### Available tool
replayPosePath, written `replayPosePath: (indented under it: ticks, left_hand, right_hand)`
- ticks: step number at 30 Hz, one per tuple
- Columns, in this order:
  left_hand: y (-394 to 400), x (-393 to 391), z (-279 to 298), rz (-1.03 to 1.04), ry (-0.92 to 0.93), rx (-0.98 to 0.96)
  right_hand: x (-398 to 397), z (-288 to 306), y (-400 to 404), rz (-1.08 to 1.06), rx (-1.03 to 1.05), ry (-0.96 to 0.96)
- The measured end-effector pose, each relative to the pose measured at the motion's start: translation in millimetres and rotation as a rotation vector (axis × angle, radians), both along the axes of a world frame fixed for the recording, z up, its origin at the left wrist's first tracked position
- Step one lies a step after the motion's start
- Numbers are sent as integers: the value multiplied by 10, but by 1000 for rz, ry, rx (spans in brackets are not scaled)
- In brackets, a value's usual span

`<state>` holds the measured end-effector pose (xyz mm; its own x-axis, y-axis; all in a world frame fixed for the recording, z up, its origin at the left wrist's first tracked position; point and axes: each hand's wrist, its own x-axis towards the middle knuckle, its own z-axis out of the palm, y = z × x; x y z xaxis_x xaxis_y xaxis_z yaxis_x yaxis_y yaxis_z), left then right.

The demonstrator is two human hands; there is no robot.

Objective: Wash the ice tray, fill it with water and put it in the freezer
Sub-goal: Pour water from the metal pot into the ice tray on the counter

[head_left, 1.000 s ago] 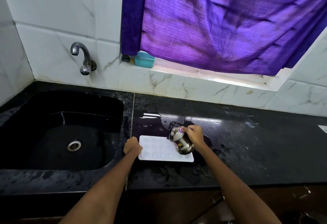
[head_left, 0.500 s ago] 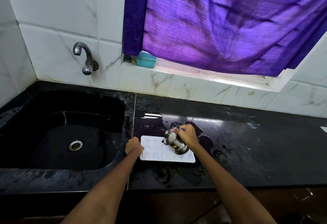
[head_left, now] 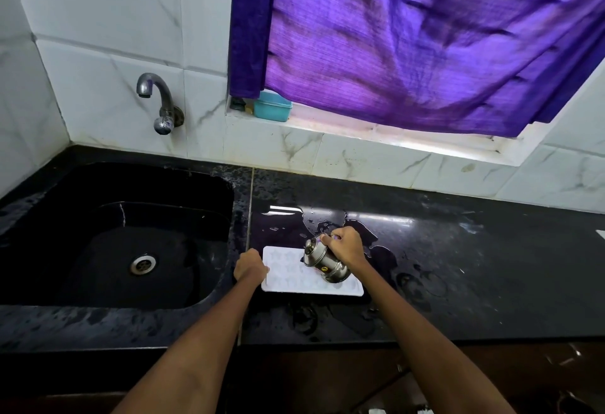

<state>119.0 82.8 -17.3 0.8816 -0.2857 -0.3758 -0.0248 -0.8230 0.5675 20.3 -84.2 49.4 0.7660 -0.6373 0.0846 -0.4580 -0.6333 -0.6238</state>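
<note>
On the wet counter (head_left: 458,266) just right of the sink (head_left: 114,233), pin the tray (head_left: 288,277), flat with its long axis left-right, by the left edge your left hand (head_left: 250,268) grips, and pour slowly from the tilted steel pot (head_left: 324,261) your right hand (head_left: 345,246) clasps, cell by cell.

A white ice tray (head_left: 288,277) lies flat on the wet black counter (head_left: 474,269), just right of the black sink (head_left: 108,237). The left hand (head_left: 250,268) grips its left edge. The right hand (head_left: 345,246) holds a steel cup (head_left: 324,263) tilted over the tray. A tap (head_left: 158,99) sits on the tiled wall, beside a purple curtain (head_left: 409,37).
</note>
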Motion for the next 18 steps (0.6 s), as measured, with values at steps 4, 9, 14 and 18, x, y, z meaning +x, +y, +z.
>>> replayPosePath:
  ticks: [4,9,14,18]
  left_hand:
    - [-3,-1,1,0,0,-3]
    - [-2,-2,1,5,1,0]
    - [1,-3,4,3,1,7]
    - [-2,4,13,2,7,6]
  right_hand:
    - [-1,19,-1,3,-3,-16]
    - [-18,2,-7,-37,54,-59]
    - [-26,4,-41,-94,199,-137]
    - [35,112,-29,-79,246,-167]
